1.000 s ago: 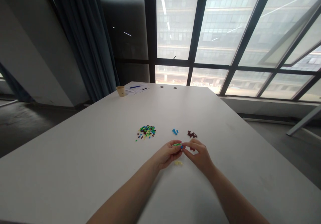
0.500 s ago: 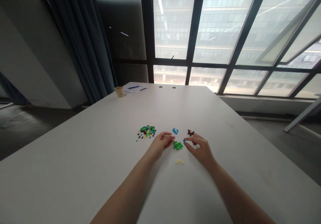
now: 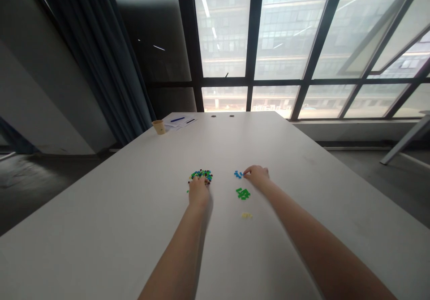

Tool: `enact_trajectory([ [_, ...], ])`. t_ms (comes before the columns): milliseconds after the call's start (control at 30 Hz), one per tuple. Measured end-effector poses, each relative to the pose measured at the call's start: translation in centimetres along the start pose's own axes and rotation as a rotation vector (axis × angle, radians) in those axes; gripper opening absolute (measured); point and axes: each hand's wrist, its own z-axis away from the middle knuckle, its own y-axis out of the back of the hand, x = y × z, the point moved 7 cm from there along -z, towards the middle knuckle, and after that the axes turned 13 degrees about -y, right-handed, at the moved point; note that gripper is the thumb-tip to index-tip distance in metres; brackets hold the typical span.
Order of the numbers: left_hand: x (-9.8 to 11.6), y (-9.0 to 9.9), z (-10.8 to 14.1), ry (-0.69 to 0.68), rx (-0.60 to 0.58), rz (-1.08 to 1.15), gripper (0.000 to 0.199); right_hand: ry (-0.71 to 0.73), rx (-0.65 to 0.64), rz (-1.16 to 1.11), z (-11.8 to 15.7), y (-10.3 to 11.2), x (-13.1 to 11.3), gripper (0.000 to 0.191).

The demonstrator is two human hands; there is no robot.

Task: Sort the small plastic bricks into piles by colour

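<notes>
From the head camera we looked forward and down along both bare forearms, which ran away from us across a white table (image 3: 101, 228). Our left hand (image 3: 199, 192) lay at the near edge of a mixed pile of small plastic pieces (image 3: 200, 175), its fingers close together, curled downward and reaching into the pile; it was slightly blurred, and we could not tell whether it was pinching anything. The pile was a rough round heap, mostly green and blue with some dark pieces, and it had no clear long axis. The pieces in it were too small for us to tell which way each one pointed. Our right hand (image 3: 256, 174) lay further right, turned inward with its fingers together and pointing left. Its fingertips were just beside a small group of blue pieces (image 3: 238, 174), but we could not tell whether they were pinching one. Nearer to us and below that hand lay a loose cluster of green pieces (image 3: 242, 194), set at mixed angles, with a few pale yellow pieces (image 3: 247, 215) nearer still. At the far end of the table stood a paper cup (image 3: 159, 127), beside papers (image 3: 178, 123) with a blue pen (image 3: 177, 119) on them, before a large window (image 3: 289, 31) and a dark curtain (image 3: 90, 45).
</notes>
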Motion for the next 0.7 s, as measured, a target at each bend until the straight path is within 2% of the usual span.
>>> enact_trajectory([
  [133, -0.1, -0.3, -0.3, -0.008, -0.049, -0.007, 0.021, -0.036, -0.016, 0.005, 0.2, 0.0, -0.2, 0.016],
  [367, -0.3, -0.1, 0.0, 0.043, -0.072, -0.089, 0.021, -0.016, 0.095, -0.052, 3.7, 2.7, 0.7, 0.025],
  [533, 0.0, 0.0, 0.4, 0.114, -0.084, -0.127, 0.020, 0.031, 0.225, -0.225, 6.5, 3.9, 3.6, 0.028],
  [633, 0.4, 0.0, 0.5, 0.110, -0.066, -0.125, 0.022, 0.057, 0.302, -0.378, 7.0, 4.3, 5.9, 0.032],
  [700, 0.6, -0.3, 0.5, 0.078, -0.059, -0.107, 0.023, 0.063, 0.304, -0.464, 6.9, 4.4, 6.9, 0.034],
])
